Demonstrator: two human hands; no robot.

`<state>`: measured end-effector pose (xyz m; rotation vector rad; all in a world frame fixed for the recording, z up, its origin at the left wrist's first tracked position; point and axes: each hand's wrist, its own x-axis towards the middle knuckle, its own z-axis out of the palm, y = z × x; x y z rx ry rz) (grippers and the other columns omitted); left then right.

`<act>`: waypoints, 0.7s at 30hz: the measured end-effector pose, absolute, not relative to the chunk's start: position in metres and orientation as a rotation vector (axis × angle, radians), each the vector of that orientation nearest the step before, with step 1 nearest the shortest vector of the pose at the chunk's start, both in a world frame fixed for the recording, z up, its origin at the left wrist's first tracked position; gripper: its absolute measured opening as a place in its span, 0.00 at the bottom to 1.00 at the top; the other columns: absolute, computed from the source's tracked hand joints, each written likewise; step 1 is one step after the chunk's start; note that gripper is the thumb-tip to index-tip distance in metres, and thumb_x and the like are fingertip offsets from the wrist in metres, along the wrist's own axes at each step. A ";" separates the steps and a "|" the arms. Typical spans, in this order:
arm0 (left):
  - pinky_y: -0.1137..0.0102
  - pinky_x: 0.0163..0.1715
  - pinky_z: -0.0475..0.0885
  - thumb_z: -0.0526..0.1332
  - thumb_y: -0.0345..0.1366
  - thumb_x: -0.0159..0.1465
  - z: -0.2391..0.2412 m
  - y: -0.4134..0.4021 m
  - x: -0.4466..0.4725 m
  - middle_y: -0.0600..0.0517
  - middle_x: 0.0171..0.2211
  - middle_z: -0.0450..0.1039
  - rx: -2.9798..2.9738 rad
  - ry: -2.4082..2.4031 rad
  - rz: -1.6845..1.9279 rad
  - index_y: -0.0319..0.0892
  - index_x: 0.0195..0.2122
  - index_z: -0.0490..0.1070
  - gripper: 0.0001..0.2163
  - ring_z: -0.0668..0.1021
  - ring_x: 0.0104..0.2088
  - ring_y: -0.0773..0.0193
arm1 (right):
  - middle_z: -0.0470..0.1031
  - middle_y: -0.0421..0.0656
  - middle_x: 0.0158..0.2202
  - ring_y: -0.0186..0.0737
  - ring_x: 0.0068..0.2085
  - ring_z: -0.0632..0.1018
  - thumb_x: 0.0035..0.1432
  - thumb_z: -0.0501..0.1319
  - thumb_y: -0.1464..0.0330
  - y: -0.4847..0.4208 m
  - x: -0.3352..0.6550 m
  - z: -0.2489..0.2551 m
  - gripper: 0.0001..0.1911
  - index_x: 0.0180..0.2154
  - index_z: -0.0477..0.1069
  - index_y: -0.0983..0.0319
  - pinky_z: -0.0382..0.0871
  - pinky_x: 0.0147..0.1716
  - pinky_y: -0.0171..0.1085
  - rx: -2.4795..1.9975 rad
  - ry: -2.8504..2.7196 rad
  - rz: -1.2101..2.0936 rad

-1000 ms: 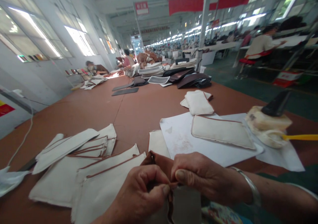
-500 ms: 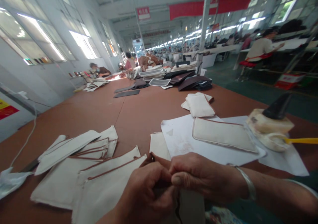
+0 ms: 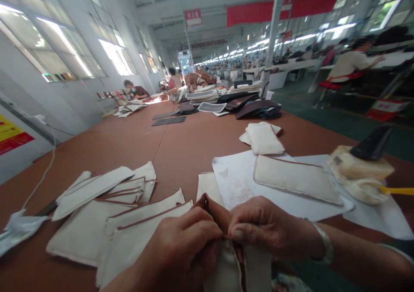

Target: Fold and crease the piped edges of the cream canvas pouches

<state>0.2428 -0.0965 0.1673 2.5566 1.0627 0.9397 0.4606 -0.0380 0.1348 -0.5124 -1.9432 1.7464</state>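
Note:
My left hand (image 3: 181, 249) and my right hand (image 3: 265, 229) meet at the bottom middle, both closed in a pinch on a brown-edged pouch piece (image 3: 216, 210) whose cream lining (image 3: 228, 268) hangs below my fingers. A silver bangle (image 3: 325, 244) sits on my right wrist. Just left of my hands lie several cream fabric pieces with brown trim (image 3: 106, 205) spread on the brown table (image 3: 136, 141). To the right, one finished cream pouch (image 3: 296, 179) rests on white paper (image 3: 236, 180).
A glue pot with a black handle (image 3: 362, 164) and a yellow stick (image 3: 399, 190) stands at the right. More cream pouches (image 3: 263, 137) and dark stacks (image 3: 249, 104) lie farther back. Other people sit at distant tables. A white cable (image 3: 40, 180) runs along the left edge.
My hands stayed pinched together on the piece and worked along its brown edge; more of the cream lining now hangs below them. The view shifted slightly.

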 end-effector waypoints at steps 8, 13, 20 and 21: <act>0.73 0.22 0.68 0.56 0.25 0.63 0.169 -0.101 0.244 0.51 0.24 0.74 2.945 1.172 0.750 0.40 0.31 0.75 0.09 0.75 0.22 0.65 | 0.75 0.45 0.28 0.33 0.29 0.71 0.63 0.61 0.56 -0.041 0.456 0.136 0.22 0.32 0.77 0.71 0.65 0.28 0.30 -0.559 -1.898 1.788; 0.73 0.20 0.68 0.54 0.25 0.64 0.163 -0.105 0.250 0.51 0.23 0.72 2.999 1.250 0.727 0.41 0.29 0.71 0.10 0.74 0.21 0.65 | 0.75 0.45 0.27 0.32 0.26 0.71 0.61 0.62 0.53 -0.043 0.455 0.136 0.23 0.31 0.75 0.70 0.64 0.26 0.30 -0.533 -1.809 1.935; 0.67 0.37 0.74 0.55 0.24 0.64 0.147 -0.122 0.244 0.44 0.37 0.79 3.209 1.328 0.876 0.36 0.46 0.68 0.10 0.81 0.34 0.58 | 0.71 0.41 0.27 0.31 0.27 0.68 0.63 0.59 0.65 -0.041 0.467 0.141 0.13 0.33 0.75 0.68 0.61 0.26 0.28 -0.528 -2.269 1.417; 0.67 0.37 0.74 0.55 0.24 0.64 0.147 -0.123 0.243 0.44 0.37 0.79 3.171 1.309 0.872 0.37 0.46 0.68 0.10 0.81 0.34 0.58 | 0.72 0.42 0.28 0.31 0.28 0.69 0.61 0.59 0.67 -0.040 0.468 0.141 0.10 0.33 0.75 0.68 0.62 0.27 0.29 -0.506 -2.306 1.367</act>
